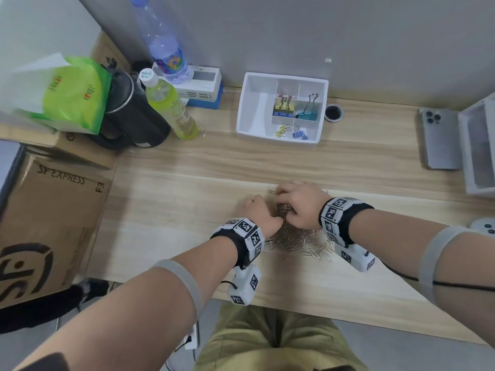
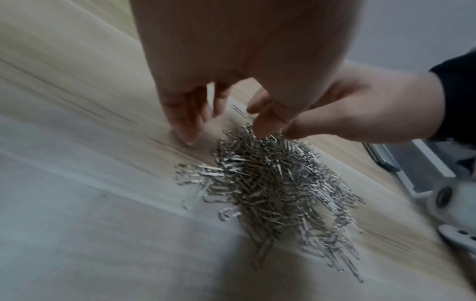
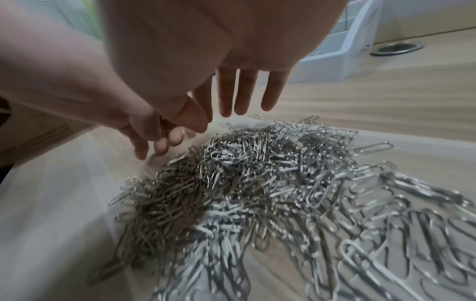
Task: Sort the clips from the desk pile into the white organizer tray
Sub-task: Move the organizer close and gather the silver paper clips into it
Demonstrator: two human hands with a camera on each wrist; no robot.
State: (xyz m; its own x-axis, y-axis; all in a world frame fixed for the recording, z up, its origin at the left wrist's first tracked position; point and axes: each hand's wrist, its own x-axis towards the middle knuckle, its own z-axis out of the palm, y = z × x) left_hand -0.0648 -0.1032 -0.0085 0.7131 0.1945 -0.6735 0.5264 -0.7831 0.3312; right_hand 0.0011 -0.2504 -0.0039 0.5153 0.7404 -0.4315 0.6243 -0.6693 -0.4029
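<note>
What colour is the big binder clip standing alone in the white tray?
Teal, with silver wire handles: the large binder clip in the white organizer tray. Head view shows it best.

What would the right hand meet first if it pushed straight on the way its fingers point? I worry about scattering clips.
Probably only bare desk at first; the white organizer tray lies farther along, though depth is unclear.

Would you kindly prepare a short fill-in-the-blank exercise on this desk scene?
1. Both hands work at a pile of silver metal ____ clips.
2. The white plastic organizer tray holds coloured ____ clips.
3. The tray's large left compartment is ____.
4. The grey smartphone lies ____ of the tray.

Missing words: paper; binder; empty; right
</note>
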